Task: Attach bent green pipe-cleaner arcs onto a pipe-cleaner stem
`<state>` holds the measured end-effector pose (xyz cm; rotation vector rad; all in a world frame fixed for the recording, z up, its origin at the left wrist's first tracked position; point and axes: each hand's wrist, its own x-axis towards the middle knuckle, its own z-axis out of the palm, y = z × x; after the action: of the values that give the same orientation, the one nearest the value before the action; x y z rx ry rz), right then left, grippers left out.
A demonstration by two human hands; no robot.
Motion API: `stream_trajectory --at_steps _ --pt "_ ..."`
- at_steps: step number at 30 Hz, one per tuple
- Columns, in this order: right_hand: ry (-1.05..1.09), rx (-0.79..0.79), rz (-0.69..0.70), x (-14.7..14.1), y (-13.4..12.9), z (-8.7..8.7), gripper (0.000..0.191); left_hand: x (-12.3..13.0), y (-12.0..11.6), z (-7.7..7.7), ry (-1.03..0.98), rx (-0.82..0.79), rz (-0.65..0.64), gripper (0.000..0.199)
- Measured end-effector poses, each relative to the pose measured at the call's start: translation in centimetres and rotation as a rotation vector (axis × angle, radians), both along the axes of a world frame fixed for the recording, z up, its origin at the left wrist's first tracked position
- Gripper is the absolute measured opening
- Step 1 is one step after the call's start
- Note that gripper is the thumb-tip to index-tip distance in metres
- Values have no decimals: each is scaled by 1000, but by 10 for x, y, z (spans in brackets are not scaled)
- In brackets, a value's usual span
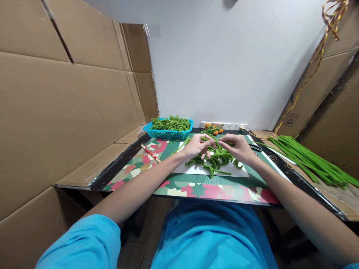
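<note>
My left hand [198, 145] and my right hand [238, 146] meet over the middle of the table, fingertips pinched close together. Between them runs a green pipe cleaner [216, 142], gripped by both; its exact shape is partly hidden by the fingers. Below my hands, a pile of curled green pipe cleaner pieces [220, 158] lies on a sheet of white paper [243, 173]. Black-handled scissors [255, 148] lie just right of my right hand, partly covered by it.
A blue basket [168, 134] heaped with curled green pieces stands at the back left. Orange and green pieces [215, 129] lie by the wall. Long green pipe cleaners [311, 158] are bundled at right. A red stick [150, 153] lies left. Cardboard walls [92, 97] flank the table.
</note>
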<state>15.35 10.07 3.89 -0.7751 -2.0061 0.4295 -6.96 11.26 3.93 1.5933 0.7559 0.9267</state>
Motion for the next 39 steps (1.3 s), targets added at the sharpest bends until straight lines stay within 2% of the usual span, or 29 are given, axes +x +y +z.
stream_trajectory --at_steps 14,18,27,33,39 --pt "11 -23 20 1 1 -2 40 2 -5 3 18 101 44 52" --pt "40 -40 13 0 2 -5 37 2 -4 2 -11 77 47 51" --pt "43 234 -124 -1 1 -8 19 1 -1 4 -102 3 117 45" --pt "13 278 -139 1 -1 -9 20 0 0 3 -115 13 109 42" --pt "82 311 -175 -3 -1 -9 15 1 0 2 -105 15 121 43"
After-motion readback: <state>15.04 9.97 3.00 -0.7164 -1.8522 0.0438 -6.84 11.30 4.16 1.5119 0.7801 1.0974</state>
